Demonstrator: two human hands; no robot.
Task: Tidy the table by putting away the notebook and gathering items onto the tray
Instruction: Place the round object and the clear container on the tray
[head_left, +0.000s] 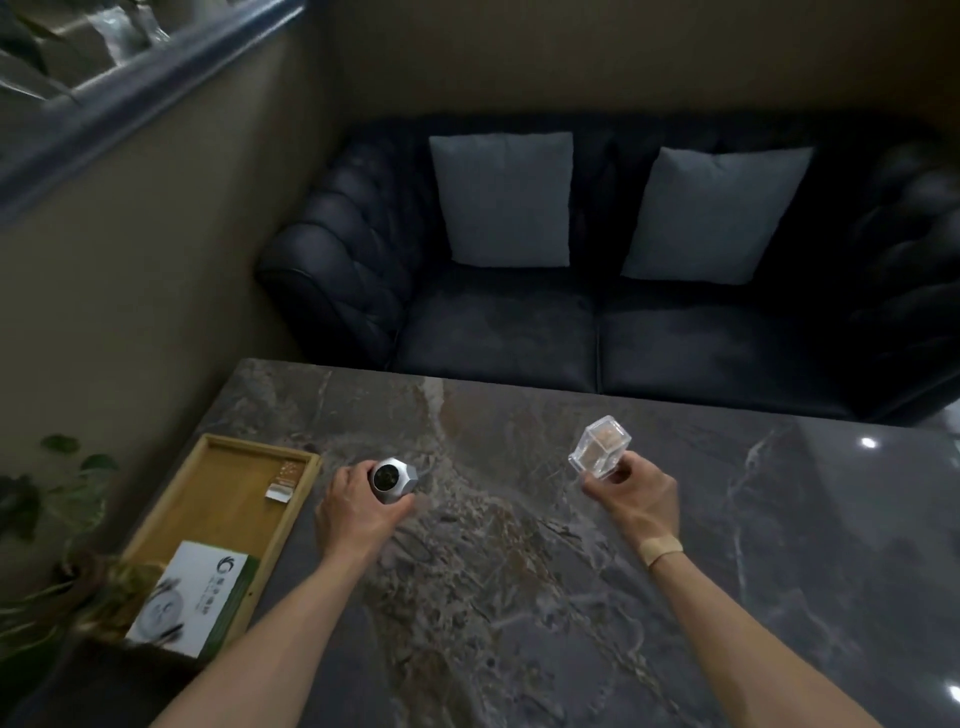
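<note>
Across the upper frame: a dark tufted sofa (597, 291) with two grey cushions (503, 197), well apart from the action.
Lower half, table: a grey marble table (571, 597), glossy, with light glare at the right edge.
Lower left, tray: the wooden tray (218, 499) lies along the table's left side, with a white and green box (195, 597) at its near end and a small foil packet (280, 491) near its far right rim.
Far left: a leafy plant (47, 519) just off the table edge.
Centre left, left hand: the left hand (353, 512) grips a silver faceted canister (393, 479), just right of the tray's rim.
Centre right, right hand: the right hand (636, 496) pinches a clear plastic container (598, 453) by its lower edge, tilted and held up off the table, well apart from the tray.
Notebook: I can't make one out for certain.
Risk: that fingertip hold looks thin, so the tilted container could slip and spill on its way across.
In the way: the canister hand sits between container and tray, and the raised rim could catch either item.
</note>
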